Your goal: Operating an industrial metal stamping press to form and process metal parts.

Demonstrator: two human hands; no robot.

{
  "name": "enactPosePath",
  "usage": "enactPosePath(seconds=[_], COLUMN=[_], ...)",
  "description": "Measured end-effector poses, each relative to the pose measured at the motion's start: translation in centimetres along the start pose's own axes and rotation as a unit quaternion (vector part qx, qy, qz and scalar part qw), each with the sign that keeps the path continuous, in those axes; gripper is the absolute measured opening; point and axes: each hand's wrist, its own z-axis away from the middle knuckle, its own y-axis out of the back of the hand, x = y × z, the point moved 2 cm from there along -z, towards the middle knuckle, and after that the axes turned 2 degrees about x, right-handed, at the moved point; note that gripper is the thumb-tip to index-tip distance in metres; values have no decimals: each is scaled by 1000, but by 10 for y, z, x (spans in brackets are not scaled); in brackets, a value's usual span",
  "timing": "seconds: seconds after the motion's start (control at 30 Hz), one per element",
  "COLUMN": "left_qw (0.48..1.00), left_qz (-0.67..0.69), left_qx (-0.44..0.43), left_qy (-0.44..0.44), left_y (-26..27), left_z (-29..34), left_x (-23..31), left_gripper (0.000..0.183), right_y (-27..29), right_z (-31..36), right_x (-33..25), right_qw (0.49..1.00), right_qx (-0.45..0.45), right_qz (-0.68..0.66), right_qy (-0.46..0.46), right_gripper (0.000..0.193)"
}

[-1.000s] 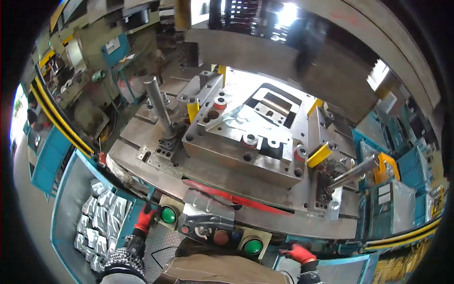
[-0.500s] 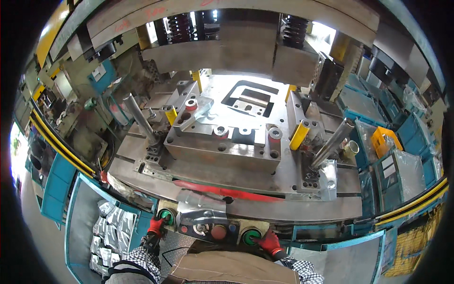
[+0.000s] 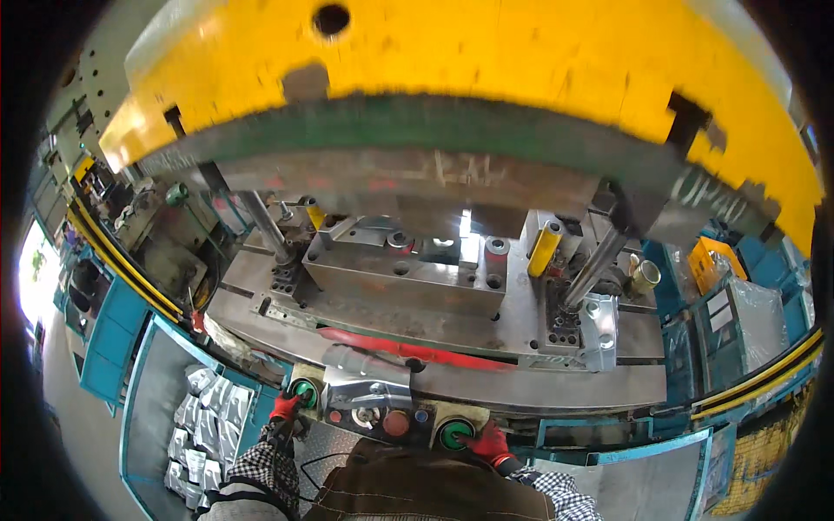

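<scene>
Green push buttons are what we've got our hands on, one at each end of the control box on the front edge of the press (image 3: 434,382). Our left hand (image 3: 283,406), in a red-tipped glove, sits on the left green button (image 3: 303,392), and our right hand (image 3: 488,443) sits on the right green button (image 3: 453,432), so the hands are spread well apart, each flat on its own button rather than gripping anything.

Between the two buttons there's a shiny sheet-metal part (image 3: 367,382) lying on top of the box, with a red button (image 3: 396,423) just below it.

Handling-wise, these look like stiff, fixed, mushroom-type buttons: nothing to lift, just press straight down with fingertips or palm. Gloves shouldn't slip on them, we reckon.

Above the box, the steel die block (image 3: 404,273) sits on the bed, and the big yellow ram (image 3: 469,78) hangs over it, blurred.

Left of the box, a blue bin (image 3: 143,408) holds a heap of bright stamped parts (image 3: 201,430). Those look light but sharp-edged, so we'd take them by the flat faces.
</scene>
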Motion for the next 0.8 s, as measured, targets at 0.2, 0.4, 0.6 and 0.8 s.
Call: enactPosePath(seconds=[0.2,0.4,0.6,0.8], left_qw=[996,992,821,834], left_qz=[25,-98,-473,-290], left_qx=[18,-9,-320,-340], left_qy=[85,81,19,-323], left_y=[0,-2,36,-110], left_z=[-6,-16,-88,-97], left_x=[-2,5,92,438], left_gripper=[42,47,60,67], right_y=[-2,-10,6,24], right_z=[-1,-1,-3,5], right_x=[3,9,-6,1], right_qw=[996,997,996,977], right_qx=[-37,-19,-27,-20], right_qz=[29,23,-82,-211], right_qy=[-69,-71,17,-19], right_gripper=[120,116,112,100])
